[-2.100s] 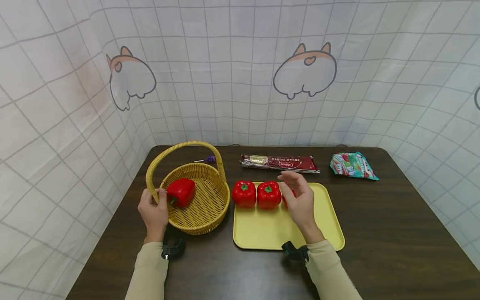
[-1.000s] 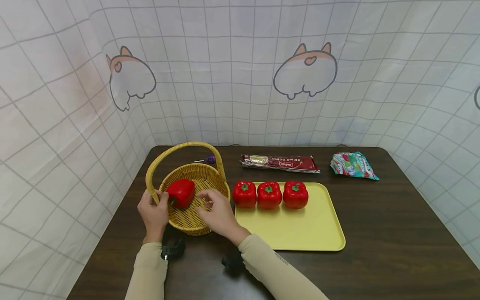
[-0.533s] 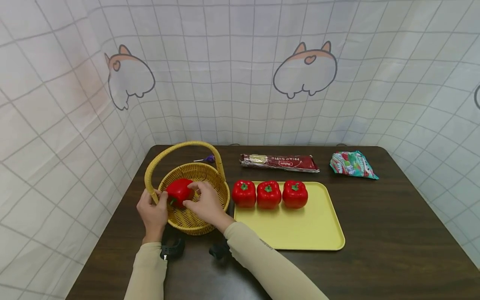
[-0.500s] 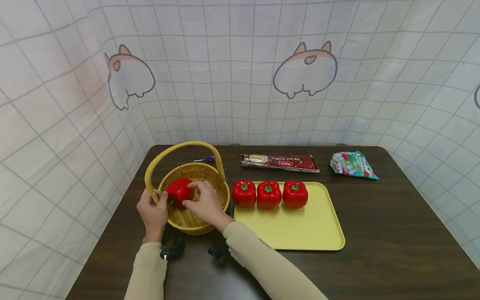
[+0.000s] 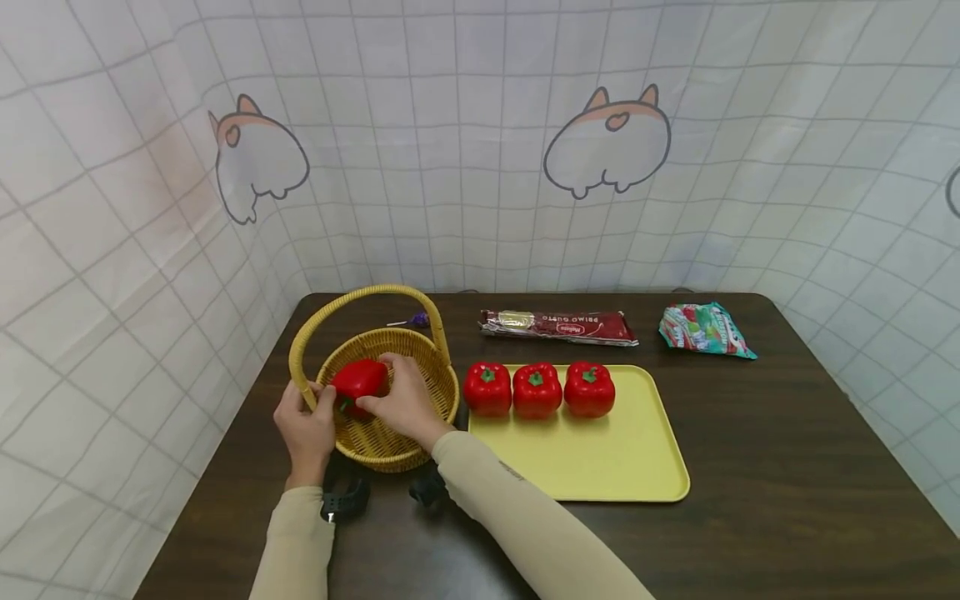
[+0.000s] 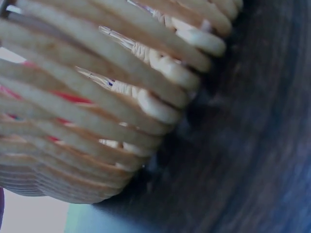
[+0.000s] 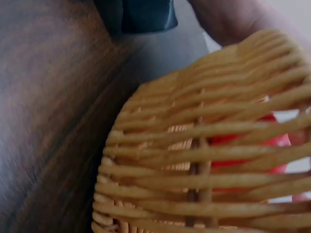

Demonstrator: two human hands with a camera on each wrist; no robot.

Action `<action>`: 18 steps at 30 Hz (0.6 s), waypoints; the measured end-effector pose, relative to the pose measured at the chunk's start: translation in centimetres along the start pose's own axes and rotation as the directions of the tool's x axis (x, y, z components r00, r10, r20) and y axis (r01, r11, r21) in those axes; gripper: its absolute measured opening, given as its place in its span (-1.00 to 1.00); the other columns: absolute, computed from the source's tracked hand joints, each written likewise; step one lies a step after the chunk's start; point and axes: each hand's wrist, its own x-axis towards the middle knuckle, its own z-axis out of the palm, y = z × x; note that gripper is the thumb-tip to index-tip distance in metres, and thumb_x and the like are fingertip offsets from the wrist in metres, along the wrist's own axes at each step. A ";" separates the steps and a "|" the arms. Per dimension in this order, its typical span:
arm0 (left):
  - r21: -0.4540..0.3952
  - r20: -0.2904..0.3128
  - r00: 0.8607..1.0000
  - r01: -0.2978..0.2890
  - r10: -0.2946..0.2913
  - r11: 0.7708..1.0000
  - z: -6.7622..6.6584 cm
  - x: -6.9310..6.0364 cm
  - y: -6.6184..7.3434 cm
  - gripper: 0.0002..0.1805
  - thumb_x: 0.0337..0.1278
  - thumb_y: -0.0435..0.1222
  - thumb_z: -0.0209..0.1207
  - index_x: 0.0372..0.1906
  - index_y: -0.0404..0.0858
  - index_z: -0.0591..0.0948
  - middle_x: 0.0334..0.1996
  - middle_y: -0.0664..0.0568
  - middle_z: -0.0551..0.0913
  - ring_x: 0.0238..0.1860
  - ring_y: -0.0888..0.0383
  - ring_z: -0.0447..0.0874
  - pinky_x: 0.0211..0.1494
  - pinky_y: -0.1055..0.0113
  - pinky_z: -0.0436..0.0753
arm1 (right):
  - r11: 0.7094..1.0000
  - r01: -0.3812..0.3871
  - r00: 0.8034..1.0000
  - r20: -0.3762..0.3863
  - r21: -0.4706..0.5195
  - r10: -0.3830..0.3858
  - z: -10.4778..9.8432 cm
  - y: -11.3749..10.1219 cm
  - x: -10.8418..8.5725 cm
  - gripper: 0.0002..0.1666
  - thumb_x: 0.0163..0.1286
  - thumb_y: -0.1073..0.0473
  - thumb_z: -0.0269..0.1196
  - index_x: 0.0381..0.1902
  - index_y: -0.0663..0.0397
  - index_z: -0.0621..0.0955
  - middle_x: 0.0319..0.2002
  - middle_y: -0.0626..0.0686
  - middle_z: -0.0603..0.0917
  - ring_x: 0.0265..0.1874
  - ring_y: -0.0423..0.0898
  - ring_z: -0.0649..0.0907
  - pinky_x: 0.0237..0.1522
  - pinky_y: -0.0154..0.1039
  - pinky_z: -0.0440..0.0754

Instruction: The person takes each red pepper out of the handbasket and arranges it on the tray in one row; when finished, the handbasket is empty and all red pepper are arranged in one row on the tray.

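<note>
A red bell pepper [image 5: 358, 379] lies on its side in the left part of a yellow wicker basket [image 5: 442, 400], its green stem towards the near side. My right hand [image 5: 405, 404] reaches over the basket's near right rim and holds the pepper between thumb and fingers. At the left rim, by the foot of the arched handle [image 5: 390, 289], my left hand [image 5: 306, 425] grips the basket. In both wrist views the basket's woven wall fills much of the picture, and red from the pepper [image 7: 248, 138] shows through the gaps; the fingertips are mostly hidden.
Three red bell peppers [image 5: 537, 390] stand in a row along the far edge of a yellow tray [image 5: 592, 475]. Behind lie a long dark red packet [image 5: 558, 327], a teal candy bag [image 5: 705, 329] and a purple lollipop [image 5: 420, 319]. A white grid-patterned cloth surrounds the table.
My right hand has left the far right pepper on the tray, moved left into the basket and taken hold of the pepper there. My left hand has stayed on the rim.
</note>
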 end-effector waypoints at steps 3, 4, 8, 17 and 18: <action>0.006 0.008 1.000 0.008 -0.008 1.000 -0.1 0.0 0.0 -0.87 -0.06 -0.66 0.20 -0.55 -0.51 0.49 -0.59 -0.15 0.44 -0.56 0.34 0.28 -0.49 0.53 0.24 | 1.000 0.000 1.000 0.014 -0.022 0.001 0.2 0.0 0.4 -0.16 0.14 0.04 0.46 0.33 0.06 0.37 0.23 0.07 0.41 0.16 -0.03 0.47 0.12 -0.14 0.54; 0.009 0.011 1.000 0.008 -0.008 1.000 -0.2 0.0 0.0 -0.87 -0.06 -0.66 0.20 -0.55 -0.51 0.50 -0.59 -0.15 0.44 -0.56 0.34 0.28 -0.50 0.53 0.24 | 0.999 -0.003 1.000 0.018 -0.032 0.003 0.3 0.0 0.5 -0.16 0.14 0.04 0.46 0.33 0.05 0.37 0.22 0.07 0.41 0.16 -0.03 0.47 0.11 -0.13 0.54; 0.011 0.016 1.000 -0.001 0.000 1.000 -0.2 -0.2 -0.1 -0.87 -0.06 -0.66 0.19 -0.55 -0.51 0.49 -0.60 -0.15 0.43 -0.57 0.34 0.27 -0.50 0.51 0.23 | 0.997 -0.009 0.999 0.041 -0.072 0.012 0.7 0.2 0.8 -0.12 0.10 0.03 0.49 0.35 0.04 0.38 0.25 0.07 0.40 0.18 0.00 0.46 0.13 -0.10 0.53; 0.003 0.015 0.999 -0.035 0.034 0.999 -0.1 0.0 -0.3 -0.85 -0.06 -0.67 0.19 -0.58 -0.50 0.49 -0.61 -0.12 0.41 -0.56 0.30 0.26 -0.50 0.52 0.22 | 0.993 0.027 0.988 0.152 -0.112 -0.009 1.3 0.7 1.6 0.01 0.10 0.01 0.49 0.44 0.03 0.26 0.36 0.06 0.32 0.22 -0.02 0.47 0.18 -0.14 0.49; 0.005 0.013 0.999 -0.035 0.035 0.999 -0.1 0.0 -0.4 -0.85 -0.06 -0.67 0.19 -0.58 -0.50 0.49 -0.60 -0.11 0.41 -0.56 0.30 0.25 -0.50 0.52 0.22 | 0.993 0.023 0.988 0.157 -0.112 -0.005 1.3 0.6 1.6 0.01 0.11 0.00 0.48 0.44 0.04 0.26 0.34 0.06 0.33 0.21 -0.02 0.48 0.17 -0.14 0.50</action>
